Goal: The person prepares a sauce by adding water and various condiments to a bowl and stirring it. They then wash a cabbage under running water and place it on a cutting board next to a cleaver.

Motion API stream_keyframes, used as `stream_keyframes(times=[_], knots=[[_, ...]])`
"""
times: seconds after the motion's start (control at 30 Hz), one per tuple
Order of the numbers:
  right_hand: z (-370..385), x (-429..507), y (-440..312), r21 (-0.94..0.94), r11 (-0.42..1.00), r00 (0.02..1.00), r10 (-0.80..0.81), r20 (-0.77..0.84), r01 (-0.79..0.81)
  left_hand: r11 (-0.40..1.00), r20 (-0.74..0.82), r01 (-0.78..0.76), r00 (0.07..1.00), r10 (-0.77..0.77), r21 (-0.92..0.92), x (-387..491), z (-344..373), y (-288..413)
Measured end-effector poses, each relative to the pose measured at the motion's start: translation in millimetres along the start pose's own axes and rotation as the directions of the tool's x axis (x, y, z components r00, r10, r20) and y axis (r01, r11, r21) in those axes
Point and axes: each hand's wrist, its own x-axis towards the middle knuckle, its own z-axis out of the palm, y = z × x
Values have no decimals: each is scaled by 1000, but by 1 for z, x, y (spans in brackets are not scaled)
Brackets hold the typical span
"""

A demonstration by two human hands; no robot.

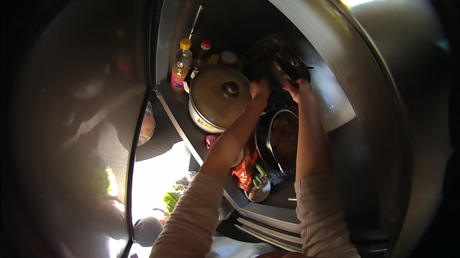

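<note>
Both arms reach deep into a dark metal cabinet. My right hand (301, 91) grips the near rim of a shiny metal pan or bowl (290, 67), tilted against the cabinet's right side; its contents are too dark to tell. Fingers curled, my left hand (260, 87) is beside the right edge of a large white enamel pot (201, 121) that wears a lid (215, 96) with a dark knob. What that hand may hold is hidden in shadow. Below my right hand, partly behind the forearm, sits a dark pot (262, 139) with brownish food (284, 136) inside.
A yellow-capped bottle (181, 65) and a red-capped bottle (204, 51) stand behind the enamel pot. Nearer are a red plastic bag (245, 170) and a small white bowl (264, 194) with green stalks. An open metal door (82, 114) flanks the left. Greens (172, 198) lie on the floor.
</note>
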Motion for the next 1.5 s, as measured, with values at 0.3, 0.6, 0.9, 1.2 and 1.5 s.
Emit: stream_keyframes(times=[0.3,0.6,0.9,1.2,1.5], knots=[[22,-12,19,-95,992,996,-90,-11,88,648,-272,-752,653,707,-122,-230,-126,135],[14,-229,163,-498,808,862,-463,-204,316,137,-25,-868,142,990,477,-558,-256,251],[-62,-682,222,-456,836,919,133,-372,-305,364,-428,386,903,38,848,-668,-326,396],[-169,-919,44,-310,879,834,157,-529,-362,460,-222,653,690,-689,602,-594,-212,301],[-255,-953,-91,-391,908,831,-99,-547,-149,675,76,514,763,-641,529,-610,-83,260]])
